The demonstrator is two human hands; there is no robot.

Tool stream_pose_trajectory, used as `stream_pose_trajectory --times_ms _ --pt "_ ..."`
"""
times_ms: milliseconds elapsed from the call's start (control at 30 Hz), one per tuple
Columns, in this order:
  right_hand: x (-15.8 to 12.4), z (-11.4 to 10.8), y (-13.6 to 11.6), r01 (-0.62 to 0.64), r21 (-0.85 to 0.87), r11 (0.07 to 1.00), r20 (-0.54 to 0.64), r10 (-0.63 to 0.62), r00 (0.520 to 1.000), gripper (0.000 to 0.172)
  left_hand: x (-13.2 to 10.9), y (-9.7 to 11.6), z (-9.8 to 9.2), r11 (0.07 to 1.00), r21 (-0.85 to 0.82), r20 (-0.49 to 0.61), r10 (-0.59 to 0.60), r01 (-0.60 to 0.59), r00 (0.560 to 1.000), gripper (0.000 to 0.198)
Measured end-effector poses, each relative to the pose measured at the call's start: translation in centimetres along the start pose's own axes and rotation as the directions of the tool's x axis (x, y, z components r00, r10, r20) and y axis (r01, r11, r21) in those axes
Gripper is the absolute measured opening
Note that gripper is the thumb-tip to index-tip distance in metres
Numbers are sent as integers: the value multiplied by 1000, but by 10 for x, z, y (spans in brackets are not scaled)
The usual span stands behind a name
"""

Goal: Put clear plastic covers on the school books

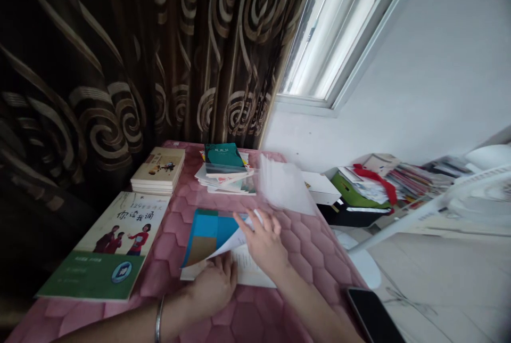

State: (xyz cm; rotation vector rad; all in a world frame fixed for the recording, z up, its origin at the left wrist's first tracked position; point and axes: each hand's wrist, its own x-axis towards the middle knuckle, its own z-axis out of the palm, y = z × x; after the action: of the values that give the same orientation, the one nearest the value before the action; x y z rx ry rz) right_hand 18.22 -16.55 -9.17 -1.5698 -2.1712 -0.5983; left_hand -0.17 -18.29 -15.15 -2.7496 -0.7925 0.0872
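Observation:
A thin book (225, 226) lies partly opened in front of me, its cover in blue with green and brown blocks. The cover is bent up and shows its white inner side, with printed text on the page beneath. My right hand (263, 239) has its fingers closed around the raised edge on the book's right side. Lower down, my left hand (213, 284), with a metal bangle (158, 319) at its wrist, grips the book near its lower edge. Its fingertips are partly hidden under the lifted cover.
A large green-and-white book (107, 247) lies left, below a stack of beige books (159, 167). Behind are several booklets (225, 164) and clear plastic sleeves (283, 183). A phone (373, 313) rests at the right edge of the pink quilted surface (299, 247). A white fan (419, 215) stands right.

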Motion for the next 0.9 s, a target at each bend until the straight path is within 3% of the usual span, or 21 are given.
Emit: stream_pose_trajectory --times_ms 133,233,333,433,600,667,767,833,900 --pt "-3 11 -20 244 102 964 -28 -243 970 47 4 1 1 999 16 -25 36 -36 999 44" --pt "-1 16 -25 327 112 938 -62 -322 945 45 5 -2 -5 999 -47 -25 18 -19 1000 41" --pt "7 15 -24 264 81 961 -31 -262 965 48 -2 2 -9 995 -92 10 39 -38 999 43" --pt "19 14 -24 100 81 992 66 -105 992 44 -17 16 -2 992 -125 12 38 -36 999 48" --pt "29 19 -38 -71 163 984 171 43 984 33 -33 38 13 987 -158 -21 27 -30 999 48" --pt "28 21 -45 -72 198 978 167 38 985 34 -33 40 12 987 -158 -16 19 -21 1000 47" --pt "26 25 -49 59 231 971 132 -91 987 42 -34 37 -3 985 -169 -15 18 -20 1000 43" --pt "26 27 -47 155 232 960 117 -186 976 45 -38 27 -19 968 -251 -34 13 -22 999 37" --pt "26 30 -43 149 203 968 132 -177 975 40 -42 5 -37 913 -407 -69 -44 12 997 27"
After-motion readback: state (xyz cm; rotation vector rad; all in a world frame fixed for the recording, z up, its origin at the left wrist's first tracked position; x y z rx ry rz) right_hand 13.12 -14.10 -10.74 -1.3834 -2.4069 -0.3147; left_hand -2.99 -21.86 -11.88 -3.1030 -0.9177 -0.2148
